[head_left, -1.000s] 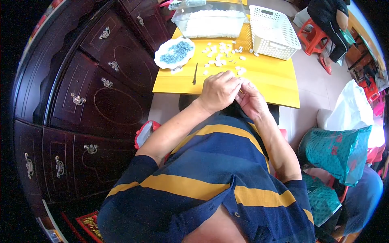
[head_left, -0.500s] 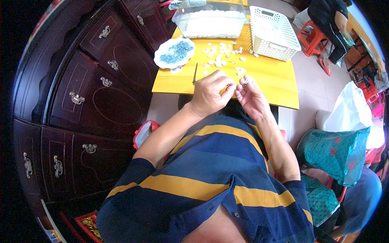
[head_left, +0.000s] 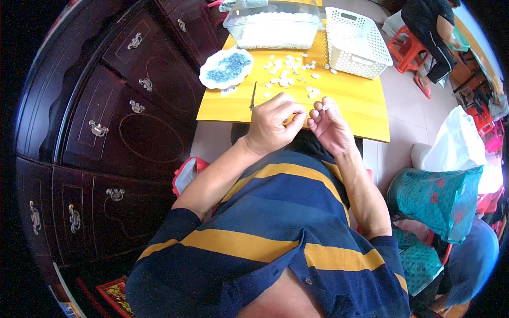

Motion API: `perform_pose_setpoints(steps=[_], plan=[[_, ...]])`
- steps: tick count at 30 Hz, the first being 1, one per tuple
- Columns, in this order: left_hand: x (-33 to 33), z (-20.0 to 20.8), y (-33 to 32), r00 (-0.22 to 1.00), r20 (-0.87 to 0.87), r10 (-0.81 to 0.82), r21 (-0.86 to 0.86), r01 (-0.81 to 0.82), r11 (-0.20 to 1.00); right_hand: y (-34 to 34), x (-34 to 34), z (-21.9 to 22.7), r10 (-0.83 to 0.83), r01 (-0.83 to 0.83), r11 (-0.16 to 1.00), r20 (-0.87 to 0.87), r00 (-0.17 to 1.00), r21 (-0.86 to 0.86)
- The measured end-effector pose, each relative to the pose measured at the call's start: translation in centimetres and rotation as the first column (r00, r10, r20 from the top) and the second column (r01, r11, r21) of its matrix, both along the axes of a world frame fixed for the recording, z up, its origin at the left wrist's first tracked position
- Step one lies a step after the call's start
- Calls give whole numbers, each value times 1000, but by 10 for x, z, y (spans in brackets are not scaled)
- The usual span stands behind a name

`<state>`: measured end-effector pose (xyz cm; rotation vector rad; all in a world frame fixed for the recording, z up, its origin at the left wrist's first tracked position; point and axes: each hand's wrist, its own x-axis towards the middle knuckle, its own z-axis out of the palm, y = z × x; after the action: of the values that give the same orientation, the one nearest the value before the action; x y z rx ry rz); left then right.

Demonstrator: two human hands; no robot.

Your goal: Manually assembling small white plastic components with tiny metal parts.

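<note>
While the yellow table (head_left: 360, 114) stands before you, your left hand (head_left: 274, 124) is pinched narrow; whether it holds anything, you cannot tell. Your right hand (head_left: 334, 130) holds a small whitish piece (head_left: 325, 106) at its fingertips. Loose white pieces (head_left: 283, 82) lie on the table beyond both hands.

Near rt. of yellow tbl. (head_left: 366, 108) free — white basket (head_left: 361, 68), clear bin (head_left: 234, 33), white pcs. (head_left: 284, 82) block farther in.
</note>
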<state>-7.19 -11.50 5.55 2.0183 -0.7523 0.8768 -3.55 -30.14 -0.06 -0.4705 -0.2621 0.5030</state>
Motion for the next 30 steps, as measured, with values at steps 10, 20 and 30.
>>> perform_pose_setpoints(steps=[10, 20, 30], plan=[[-5, -11, 19, 976, -212, -56, -252, 1, 968, -11, 30, -2, 14, 791, -32, 791, 612, -611], [-8, -9, 25, 972, -199, -123, -271, 66, 960, -10, 47, -11, 293, 937, -192, 895, 337, -290], [-15, -20, 23, 964, -261, -49, -180, 1, 984, 22, -31, 31, 49, 181, 675, 288, 956, -715]])
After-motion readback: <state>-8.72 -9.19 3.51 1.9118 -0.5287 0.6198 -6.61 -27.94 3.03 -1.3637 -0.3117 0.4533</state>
